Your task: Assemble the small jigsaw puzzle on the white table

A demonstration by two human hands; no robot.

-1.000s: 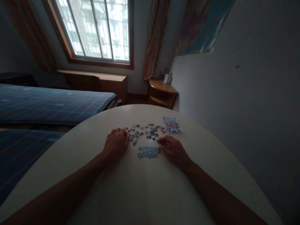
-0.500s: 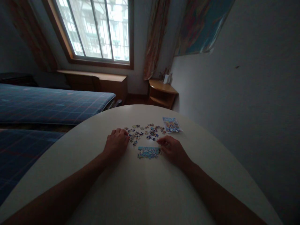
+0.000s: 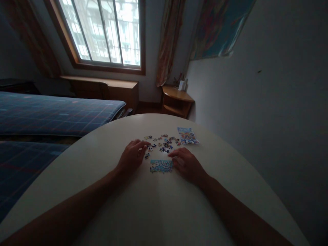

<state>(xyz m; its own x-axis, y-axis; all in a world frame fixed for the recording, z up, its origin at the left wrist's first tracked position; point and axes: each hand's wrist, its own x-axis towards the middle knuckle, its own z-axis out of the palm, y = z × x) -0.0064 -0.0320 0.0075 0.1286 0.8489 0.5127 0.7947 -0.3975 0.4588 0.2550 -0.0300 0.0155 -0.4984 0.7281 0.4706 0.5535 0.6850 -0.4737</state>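
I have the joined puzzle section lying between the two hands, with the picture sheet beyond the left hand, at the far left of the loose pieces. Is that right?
Not quite: the head view shows the picture sheet at the right of the loose pieces, beyond the right hand.

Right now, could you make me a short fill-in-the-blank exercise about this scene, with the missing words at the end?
1. The left hand is at the loose puzzle pieces, while the joined section lies nearer the ____ hand.
2. The printed sheet lies flat on the round, pale ____.
3. The plaid mattress is on the person's ____ side.
4. Daylight enters the room through the barred ____.

Missing words, in order: right; table; left; window.
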